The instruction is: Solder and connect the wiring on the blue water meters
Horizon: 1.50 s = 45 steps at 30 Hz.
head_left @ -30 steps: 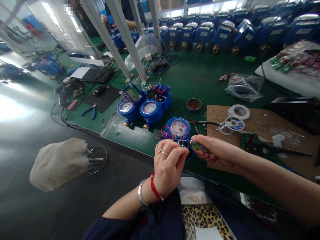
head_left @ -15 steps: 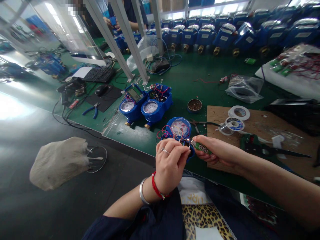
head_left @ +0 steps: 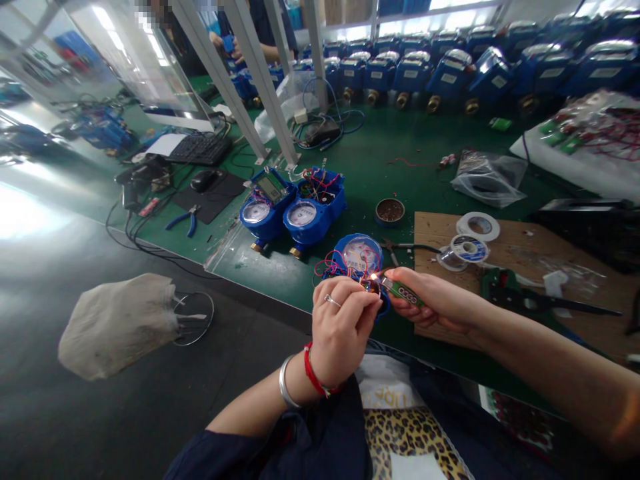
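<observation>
My right hand (head_left: 425, 297) is wrapped round a green lighter (head_left: 404, 292), and a small orange flame (head_left: 375, 277) shows at its tip. Just left of the flame, my left hand (head_left: 340, 320) is pinched at the wires by a blue meter (head_left: 358, 249); what its fingertips hold is too small to make out. Red wires (head_left: 341, 261) loop over this meter's left side, and my left hand partly hides its lower part. Two more blue meters, one with a display (head_left: 271, 187) and one with an open wire compartment (head_left: 320, 207), stand behind to the left.
Pliers (head_left: 393, 252), a round tin (head_left: 389, 211) and a cardboard sheet (head_left: 425, 233) with a solder spool (head_left: 469, 248) lie near my right hand. Blue meters (head_left: 413, 72) line the back. Blue pliers (head_left: 190, 221) lie left. A person's hands (head_left: 235, 50) show beyond the metal posts.
A flame has appeared at the lighter's tip, beside the wires. Both hands have stayed almost in the same place.
</observation>
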Each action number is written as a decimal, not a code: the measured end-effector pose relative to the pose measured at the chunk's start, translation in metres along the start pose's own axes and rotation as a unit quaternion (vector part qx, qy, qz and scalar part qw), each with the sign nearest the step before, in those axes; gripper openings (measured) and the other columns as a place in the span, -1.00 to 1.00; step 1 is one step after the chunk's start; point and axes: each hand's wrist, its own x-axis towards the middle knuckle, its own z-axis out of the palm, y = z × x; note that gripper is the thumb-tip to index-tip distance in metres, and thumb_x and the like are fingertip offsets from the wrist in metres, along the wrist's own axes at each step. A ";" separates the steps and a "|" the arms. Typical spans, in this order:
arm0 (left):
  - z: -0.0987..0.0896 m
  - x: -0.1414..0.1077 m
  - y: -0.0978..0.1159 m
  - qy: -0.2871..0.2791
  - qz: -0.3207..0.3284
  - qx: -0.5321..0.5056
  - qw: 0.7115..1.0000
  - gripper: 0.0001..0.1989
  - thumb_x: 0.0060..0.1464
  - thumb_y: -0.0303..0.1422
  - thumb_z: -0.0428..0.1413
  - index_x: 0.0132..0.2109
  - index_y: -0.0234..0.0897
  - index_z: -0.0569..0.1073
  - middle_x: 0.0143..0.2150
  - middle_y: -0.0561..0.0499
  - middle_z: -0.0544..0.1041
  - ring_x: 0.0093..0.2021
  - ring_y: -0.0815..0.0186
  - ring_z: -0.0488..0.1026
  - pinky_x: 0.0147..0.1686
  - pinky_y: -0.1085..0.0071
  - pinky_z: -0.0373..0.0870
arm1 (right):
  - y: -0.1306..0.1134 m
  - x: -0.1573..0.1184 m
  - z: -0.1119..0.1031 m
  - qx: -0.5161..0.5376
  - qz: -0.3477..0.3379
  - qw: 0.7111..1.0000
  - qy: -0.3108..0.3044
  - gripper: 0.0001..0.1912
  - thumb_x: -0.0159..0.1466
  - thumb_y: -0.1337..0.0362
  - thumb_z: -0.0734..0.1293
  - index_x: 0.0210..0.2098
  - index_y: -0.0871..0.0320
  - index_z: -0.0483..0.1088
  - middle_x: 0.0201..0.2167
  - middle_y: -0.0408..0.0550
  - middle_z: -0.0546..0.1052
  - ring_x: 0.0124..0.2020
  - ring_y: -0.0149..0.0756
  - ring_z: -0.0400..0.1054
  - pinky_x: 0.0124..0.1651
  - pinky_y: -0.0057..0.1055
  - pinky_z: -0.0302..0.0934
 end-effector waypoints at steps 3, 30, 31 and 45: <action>0.000 -0.001 -0.001 -0.003 -0.001 0.001 1.000 -0.98 0.16 -0.44 0.15 -0.25 -0.23 0.47 -0.29 0.02 0.50 -0.18 0.31 0.40 -0.07 0.30 0.32 | -0.002 -0.003 -0.001 0.012 -0.006 1.000 0.013 -0.42 0.28 -0.20 0.02 -0.58 0.15 0.10 -0.68 -0.29 0.04 -0.70 -0.60 -0.24 -0.65 -0.57 -0.37; 0.002 -0.002 -0.004 -0.023 0.035 0.013 0.999 -0.99 0.16 -0.45 0.15 -0.25 -0.26 0.45 -0.28 0.02 0.50 -0.18 0.31 0.39 -0.03 0.27 0.28 | -0.045 -0.009 0.011 -0.476 -0.149 0.837 0.226 -0.68 0.21 0.09 0.23 -0.57 0.14 0.21 -0.63 -0.17 0.28 -0.55 -0.41 0.09 -0.46 -0.40 -0.12; 0.002 -0.002 -0.004 -0.023 0.034 0.013 0.999 -0.99 0.16 -0.45 0.14 -0.25 -0.26 0.45 -0.28 0.02 0.50 -0.19 0.31 0.39 -0.04 0.27 0.28 | -0.045 -0.011 0.008 -0.470 -0.150 0.841 0.224 -0.66 0.23 0.06 0.23 -0.56 0.14 0.23 -0.62 -0.17 0.29 -0.54 -0.41 0.10 -0.46 -0.41 -0.11; 0.002 -0.002 -0.003 -0.024 0.027 0.013 0.999 -0.96 0.15 -0.45 0.16 -0.23 -0.25 0.45 -0.27 0.03 0.51 -0.17 0.29 0.40 -0.02 0.26 0.28 | -0.032 -0.016 0.013 -0.379 -0.222 0.849 0.294 -0.82 0.22 0.13 0.30 -0.36 0.13 0.36 -0.40 -0.12 0.54 -0.36 -0.29 0.39 -0.30 -0.42 0.12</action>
